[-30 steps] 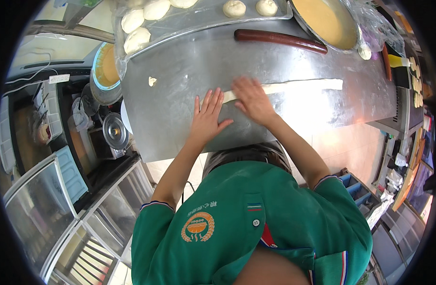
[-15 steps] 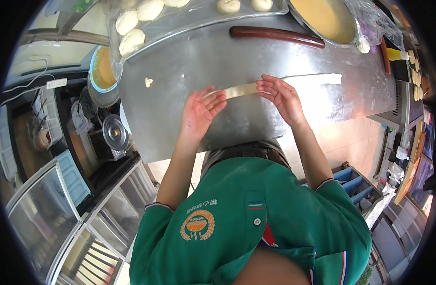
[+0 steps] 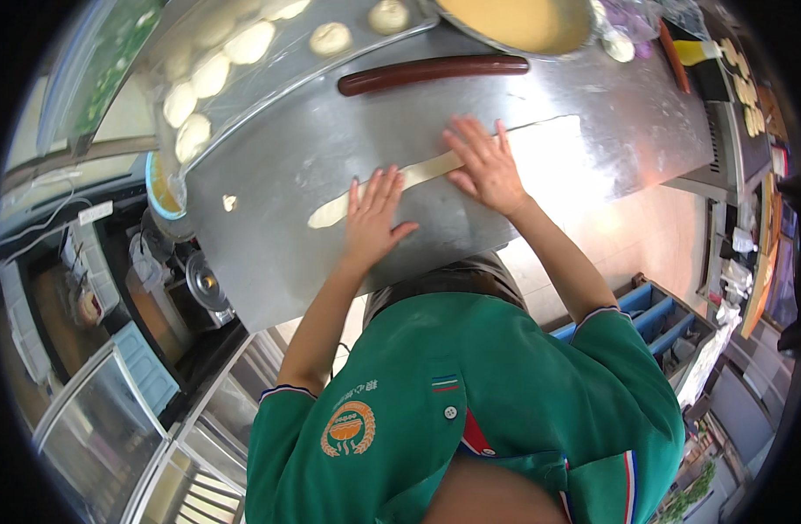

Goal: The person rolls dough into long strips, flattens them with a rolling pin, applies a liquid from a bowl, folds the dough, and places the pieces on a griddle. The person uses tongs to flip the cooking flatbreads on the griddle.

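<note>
A long flat strip of dough (image 3: 429, 168) lies slantwise across the metal table (image 3: 269, 262), its left end nearer to me. My left hand (image 3: 376, 214) rests flat over the strip's left part, fingers stretched out and thumb apart. Farther right, my right hand (image 3: 488, 166) lies over the strip with its fingers spread. Between the two hands a stretch of dough shows, and its right end runs out into bright glare. Neither hand has its fingers wrapped round anything. Beyond the strip lies a dark red-brown rolling pin (image 3: 431, 73).
Dough balls (image 3: 250, 42) sit in a film-covered metal tray (image 3: 304, 80) at the far left. A large bowl of yellow filling (image 3: 516, 24) stands behind the rolling pin. A dough scrap (image 3: 230, 203) lies near the left edge. Blue drawers (image 3: 654, 314) stand at lower right.
The strip, held at its middle before, now lies flat and longer to the left. Both hands have turned palm down onto it. The view has shifted, too.
</note>
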Available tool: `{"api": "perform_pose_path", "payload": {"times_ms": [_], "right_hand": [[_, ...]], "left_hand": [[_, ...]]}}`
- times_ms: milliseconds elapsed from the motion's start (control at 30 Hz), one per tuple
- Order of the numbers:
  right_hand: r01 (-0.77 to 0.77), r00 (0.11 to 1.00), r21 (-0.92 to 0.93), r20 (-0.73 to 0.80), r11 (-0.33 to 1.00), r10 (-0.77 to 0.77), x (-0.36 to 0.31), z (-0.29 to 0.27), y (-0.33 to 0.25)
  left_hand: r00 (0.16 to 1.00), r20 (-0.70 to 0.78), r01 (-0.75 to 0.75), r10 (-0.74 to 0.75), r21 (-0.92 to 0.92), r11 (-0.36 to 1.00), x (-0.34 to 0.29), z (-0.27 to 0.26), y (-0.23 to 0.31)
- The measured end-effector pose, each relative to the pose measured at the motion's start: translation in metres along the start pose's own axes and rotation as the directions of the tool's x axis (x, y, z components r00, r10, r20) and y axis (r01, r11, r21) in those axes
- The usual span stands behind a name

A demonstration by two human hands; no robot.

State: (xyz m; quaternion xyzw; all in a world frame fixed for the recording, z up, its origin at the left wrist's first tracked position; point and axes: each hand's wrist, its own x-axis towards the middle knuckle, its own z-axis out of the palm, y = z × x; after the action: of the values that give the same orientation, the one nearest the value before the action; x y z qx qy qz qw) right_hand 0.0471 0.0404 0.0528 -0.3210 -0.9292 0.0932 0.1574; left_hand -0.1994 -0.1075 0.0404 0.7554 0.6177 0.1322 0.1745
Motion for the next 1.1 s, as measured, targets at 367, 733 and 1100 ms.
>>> {"api": "perform_pose_path", "payload": {"times_ms": [367, 733, 1100], "right_hand": [[-0.111, 0.973, -0.141, 0.187, 0.984, 0.136, -0.08, -0.06, 0.206], [-0.211, 0.976, -0.006, -0.066, 0.978, 0.21, -0.064, -0.052, 0.147], [-0.27, 0.955, 0.104, 0.156, 0.957, 0.252, -0.02, -0.012, 0.06]], "left_hand": [[0.98, 0.087, -0.185, 0.179, 0.067, 0.98, 0.1, 0.032, 0.067], [0.996, -0.001, -0.089, 0.09, 0.077, 0.993, 0.123, 0.033, 0.092], [0.996, -0.04, 0.087, -0.082, 0.159, 0.983, 0.082, -0.011, 0.026]]}}
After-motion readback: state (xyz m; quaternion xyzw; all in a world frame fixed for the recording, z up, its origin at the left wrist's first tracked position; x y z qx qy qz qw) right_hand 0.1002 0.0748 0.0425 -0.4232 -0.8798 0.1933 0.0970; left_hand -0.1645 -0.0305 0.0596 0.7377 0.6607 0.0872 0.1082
